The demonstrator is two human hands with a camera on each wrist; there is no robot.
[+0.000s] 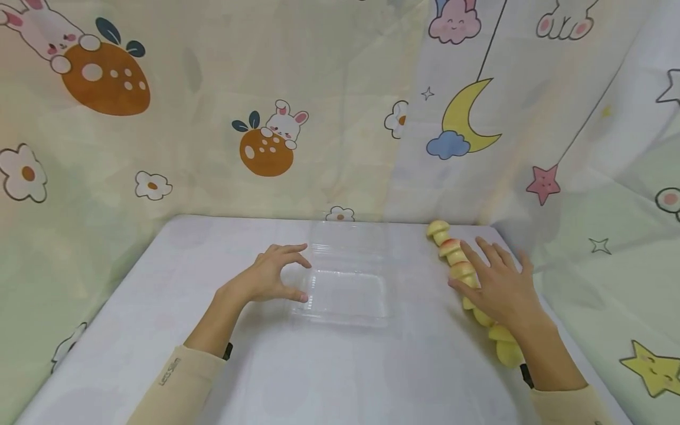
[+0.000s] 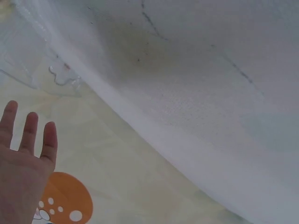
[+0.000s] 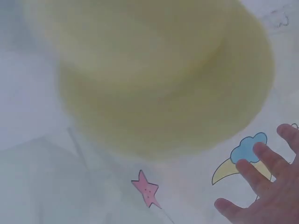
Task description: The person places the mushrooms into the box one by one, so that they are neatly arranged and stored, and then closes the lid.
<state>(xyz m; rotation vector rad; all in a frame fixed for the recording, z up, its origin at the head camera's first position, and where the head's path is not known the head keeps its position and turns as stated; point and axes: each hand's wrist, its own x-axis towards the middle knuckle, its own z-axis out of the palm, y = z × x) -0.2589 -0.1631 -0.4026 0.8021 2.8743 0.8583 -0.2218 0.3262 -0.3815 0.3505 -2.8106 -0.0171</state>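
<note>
A clear plastic clamshell box lies with its lid folded back, in the middle of the table. My left hand is at the box's left side, thumb and fingers parted in a wide curve with nothing between them. Toward the right, several pale yellow mushroom-shaped pieces, some with reddish tops, lie in a slanting row. My right hand hovers over that row with fingers spread, hiding part of it. One yellow piece fills much of the right wrist view, blurred.
A white cloth covers the table. Printed curtains with rabbits, flowers, a moon and stars hang behind it and along both sides. The row of yellow pieces runs from the back edge toward the front right.
</note>
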